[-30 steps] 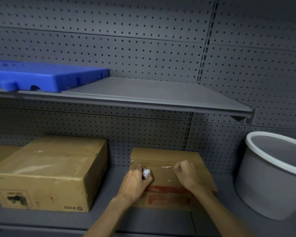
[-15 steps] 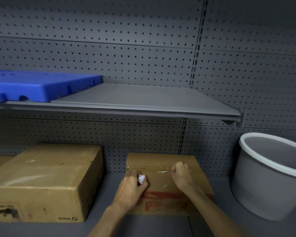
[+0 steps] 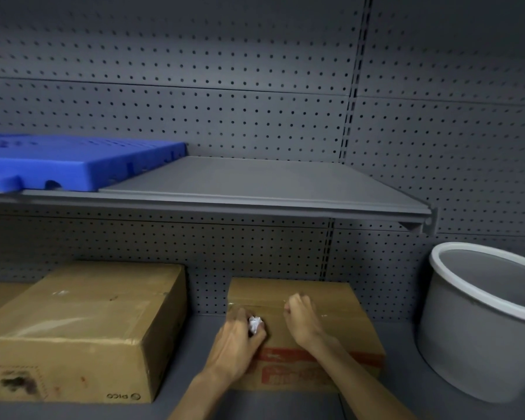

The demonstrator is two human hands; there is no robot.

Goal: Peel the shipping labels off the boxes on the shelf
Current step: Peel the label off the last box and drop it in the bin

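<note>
Lower middle of the frame: small cardboard box [image 3: 340, 301] sitting on the bottom shelf [image 3: 188, 338], red printing across its front face, strip of clear tape running over the top. Both hands up on its top.

Left hand [image 3: 237, 341] curled around a crumpled white wad of paper [image 3: 255, 324], which looks like a balled-up label, poking out between thumb and fingers right at the box's left front edge.

Right hand [image 3: 300, 316] further back on the lid, fingers bunched together at the tape line, tips pressed down on the cardboard. Too blurry to say if there's anything pinched in there, so can't tell whether it's gripping something or just closed.

Lower left: bigger cardboard box [image 3: 82, 322], well apart from the small one, with a smudgy dark stamp and a little upside-down logo on the front. Few white scraps stuck on its top. Sliver of another brown box [image 3: 0, 295] peeking in at the far left edge, just beside it.

Right side: grey bucket [image 3: 479, 338] with a white rim, tilted toward the camera, near the small box but not touching.

Upper left: blue plastic tray [image 3: 73, 159] lying flat on the upper shelf [image 3: 270, 183]. Grey pegboard [image 3: 225, 86] all across the back.
</note>
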